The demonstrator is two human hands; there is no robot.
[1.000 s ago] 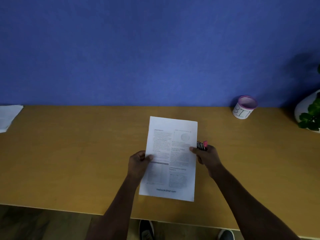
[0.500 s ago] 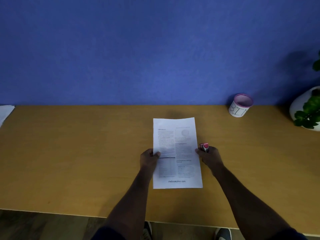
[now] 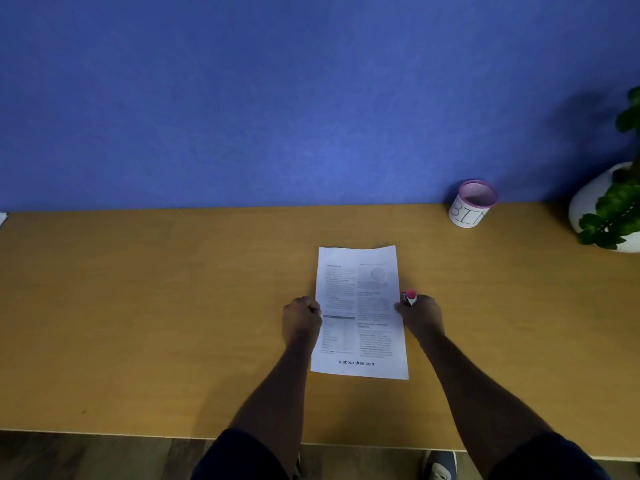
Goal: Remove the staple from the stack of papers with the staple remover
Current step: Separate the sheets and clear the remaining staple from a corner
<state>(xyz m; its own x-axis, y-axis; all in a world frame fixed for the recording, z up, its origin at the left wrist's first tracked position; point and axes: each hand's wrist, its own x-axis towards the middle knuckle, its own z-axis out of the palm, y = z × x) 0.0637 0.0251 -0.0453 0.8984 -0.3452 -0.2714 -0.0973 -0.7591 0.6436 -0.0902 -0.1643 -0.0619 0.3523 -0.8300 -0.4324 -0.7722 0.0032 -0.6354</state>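
A stack of printed white papers [image 3: 358,306] lies flat on the wooden table [image 3: 156,306], portrait way up. My left hand [image 3: 300,318] grips the stack's left edge at mid height. My right hand [image 3: 420,315] touches the right edge and is closed around a pink staple remover [image 3: 410,296], whose pink tip sticks out above the fingers. The staple itself is too small to make out.
A pink-rimmed white cup marked "BIN" [image 3: 471,204] stands at the back right against the blue wall. A white pot with a green plant [image 3: 611,209] sits at the far right edge. A scrap of white paper [image 3: 2,218] shows at the far left.
The stack has turned from a tilt to straight and has been laid flat on the table. Both hands stayed on its side edges; the staple remover stayed in my right hand.
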